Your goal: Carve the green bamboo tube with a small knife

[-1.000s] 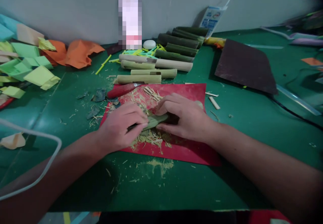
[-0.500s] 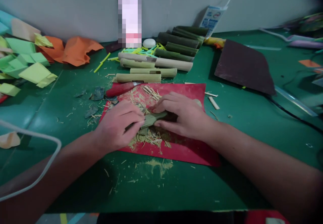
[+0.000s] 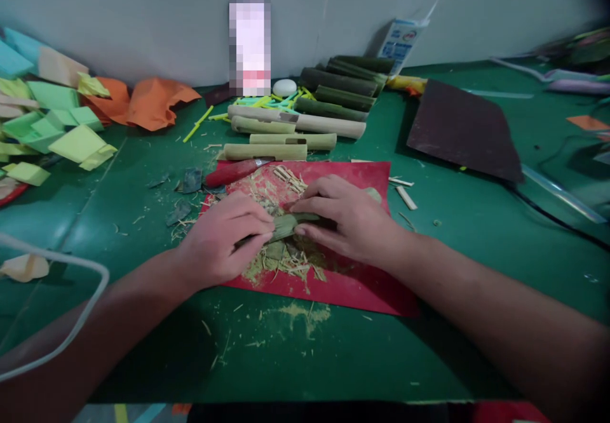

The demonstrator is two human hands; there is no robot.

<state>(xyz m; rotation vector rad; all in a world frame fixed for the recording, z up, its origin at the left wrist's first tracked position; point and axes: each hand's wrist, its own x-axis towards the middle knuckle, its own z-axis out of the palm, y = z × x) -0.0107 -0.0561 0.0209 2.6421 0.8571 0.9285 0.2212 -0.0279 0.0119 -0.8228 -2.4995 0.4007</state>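
Note:
A short green bamboo piece (image 3: 290, 223) lies over a heap of shavings (image 3: 281, 259) on a red sheet (image 3: 362, 283). My right hand (image 3: 350, 220) is wrapped round its right part, fingers closed. My left hand (image 3: 223, 239) is closed too, its fingertips pinched against the piece's left end, with a thin dark tool showing beneath the fingers; I cannot make out what the tool is. A red-handled knife (image 3: 236, 171) lies at the sheet's far left corner, untouched.
Pale and dark green bamboo sections (image 3: 305, 118) lie in rows behind the sheet. Coloured paper scraps (image 3: 57, 124) pile at the left, a dark sandpaper sheet (image 3: 462, 131) at the right. A white cable (image 3: 71, 334) loops at the near left. A white carton (image 3: 398, 40) leans on the wall.
Both hands stay on the bamboo piece; the left hand has shifted slightly along it. The view has tilted a little.

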